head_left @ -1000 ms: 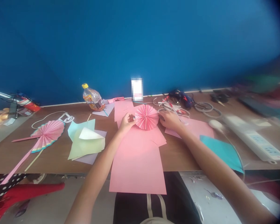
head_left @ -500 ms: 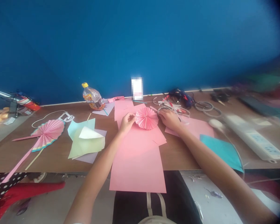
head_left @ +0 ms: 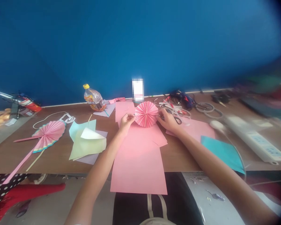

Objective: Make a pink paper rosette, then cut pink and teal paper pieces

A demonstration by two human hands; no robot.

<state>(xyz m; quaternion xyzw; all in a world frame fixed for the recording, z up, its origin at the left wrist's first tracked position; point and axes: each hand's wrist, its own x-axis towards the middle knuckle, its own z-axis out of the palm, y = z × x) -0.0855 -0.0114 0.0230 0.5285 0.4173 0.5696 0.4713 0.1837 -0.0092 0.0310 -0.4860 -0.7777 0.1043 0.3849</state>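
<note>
A pink pleated-paper rosette [head_left: 146, 115], fanned into a full circle, stands tilted up above the pink sheets. My left hand [head_left: 126, 121] is closed, with thumb and fingertips pinching the rosette's left edge. At the right edge, my right hand [head_left: 168, 119] is closed around scissors, whose dark handle loop [head_left: 178, 120] shows beside the knuckles. The blades are mostly hidden or too thin to make out. Below both hands lies a long pink paper sheet [head_left: 140, 168], which overhangs the table's front edge.
Left are a finished-looking pink paper fan [head_left: 48, 132], coloured sheets [head_left: 90, 147] and a yellow-capped bottle [head_left: 93, 99]. Right are paper strips and cables [head_left: 175, 107], a teal sheet [head_left: 221, 153] and a white power strip [head_left: 257, 137]. A blurred-out upright rectangle [head_left: 138, 90] stands at the back.
My right hand has shifted slightly left to the rosette's edge, and a dark scissors handle now shows beside it. The rosette has been raised and turned more toward me; my left hand keeps its pinch.
</note>
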